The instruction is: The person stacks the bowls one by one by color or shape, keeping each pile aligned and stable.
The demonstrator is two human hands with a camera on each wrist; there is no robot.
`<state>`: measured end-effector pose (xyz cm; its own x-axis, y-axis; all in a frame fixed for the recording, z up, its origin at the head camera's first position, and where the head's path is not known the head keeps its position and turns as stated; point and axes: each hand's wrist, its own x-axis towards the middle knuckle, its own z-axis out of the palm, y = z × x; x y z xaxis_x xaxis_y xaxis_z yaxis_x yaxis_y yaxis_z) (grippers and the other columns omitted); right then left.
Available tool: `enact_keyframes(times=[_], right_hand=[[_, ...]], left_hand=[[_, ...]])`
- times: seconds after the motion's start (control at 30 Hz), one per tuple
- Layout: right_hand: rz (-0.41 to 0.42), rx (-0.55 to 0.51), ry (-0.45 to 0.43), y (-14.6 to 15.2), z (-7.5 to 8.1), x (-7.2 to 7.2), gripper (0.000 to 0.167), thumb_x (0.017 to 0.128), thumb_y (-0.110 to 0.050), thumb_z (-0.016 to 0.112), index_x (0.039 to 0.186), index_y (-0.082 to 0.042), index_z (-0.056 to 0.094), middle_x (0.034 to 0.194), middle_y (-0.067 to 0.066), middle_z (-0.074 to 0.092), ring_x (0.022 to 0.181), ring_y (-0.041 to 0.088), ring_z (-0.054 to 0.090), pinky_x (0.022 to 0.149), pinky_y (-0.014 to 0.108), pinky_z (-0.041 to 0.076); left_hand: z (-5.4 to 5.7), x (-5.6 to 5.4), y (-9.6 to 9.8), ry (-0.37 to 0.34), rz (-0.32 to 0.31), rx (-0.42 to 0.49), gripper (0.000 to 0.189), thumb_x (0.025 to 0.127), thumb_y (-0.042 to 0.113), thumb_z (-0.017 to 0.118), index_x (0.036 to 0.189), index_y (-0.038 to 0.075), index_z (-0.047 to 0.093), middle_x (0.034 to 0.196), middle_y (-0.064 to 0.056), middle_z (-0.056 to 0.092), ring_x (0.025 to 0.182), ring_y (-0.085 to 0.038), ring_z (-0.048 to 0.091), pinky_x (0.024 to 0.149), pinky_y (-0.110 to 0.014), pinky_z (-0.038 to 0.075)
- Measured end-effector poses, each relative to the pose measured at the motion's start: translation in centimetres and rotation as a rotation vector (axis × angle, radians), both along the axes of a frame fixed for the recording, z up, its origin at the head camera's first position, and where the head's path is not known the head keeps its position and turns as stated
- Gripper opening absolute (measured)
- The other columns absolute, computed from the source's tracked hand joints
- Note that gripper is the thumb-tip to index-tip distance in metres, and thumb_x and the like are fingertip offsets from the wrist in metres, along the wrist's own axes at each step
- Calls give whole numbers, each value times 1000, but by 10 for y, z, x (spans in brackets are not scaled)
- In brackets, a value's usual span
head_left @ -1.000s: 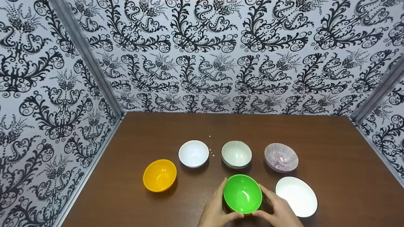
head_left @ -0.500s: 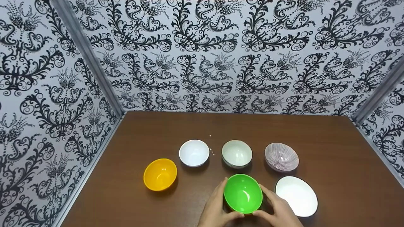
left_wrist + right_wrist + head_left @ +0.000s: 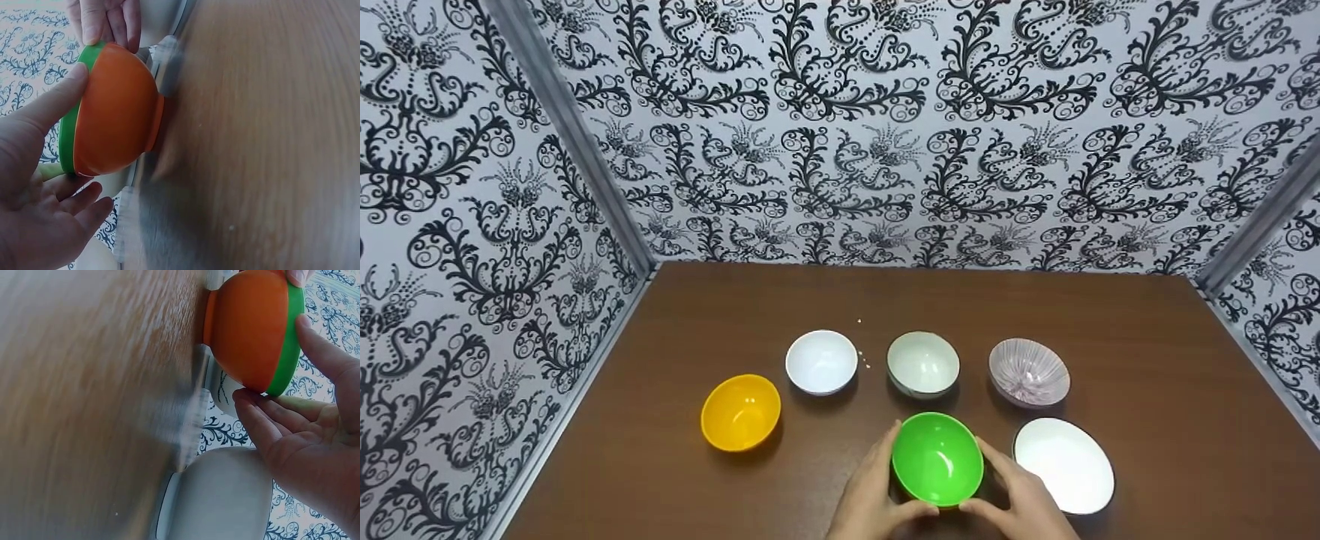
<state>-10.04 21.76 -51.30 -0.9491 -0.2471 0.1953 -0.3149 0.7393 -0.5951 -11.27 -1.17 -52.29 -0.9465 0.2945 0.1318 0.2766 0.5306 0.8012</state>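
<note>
1. The green bowl (image 3: 937, 459) is sitting at the near edge of view, seemingly nesting in an orange bowl (image 3: 115, 109), whose foot appears to be resting on the bench (image 3: 660, 480).
2. The left grip (image 3: 870, 491) is holding the pair from the left, its thumb pressing at the near rim.
3. The right grip (image 3: 1016, 491) is mirroring that hold, passing just beside the white oval bowl (image 3: 1065, 466).
4. Both bowls are looking like stiff, light plastic, so I am expecting little sag under a squeeze and low risk of breakage.
5. The glossy walls are probably making them slippery, and fingers touching only the green rim could be lifting one bowl out of the other.
6. Opposed contact is suiting them best: thumbs spanning both rims, fingers supporting the orange flanks below.
</note>
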Motion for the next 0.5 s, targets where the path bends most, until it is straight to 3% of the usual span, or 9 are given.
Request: enact_keyframes(times=[0.2,0.5], right_hand=[[5,20,19,0,0,0,86,74,-35,85,140,8,50,135,22,62,118,38,64,94,47,56],[9,44,-32,0,3,0,88,77,-38,83,142,8,47,135,23,61,118,44,62,93,54,55]], left_hand=[[-3,-1,0,-5,-2,2,110,70,51,84,154,4,31,155,-13,44,139,-35,47,111,-56,43],[-1,1,-1,20,-3,0,108,71,50,84,154,2,32,155,-13,45,136,-33,51,109,-51,46]])
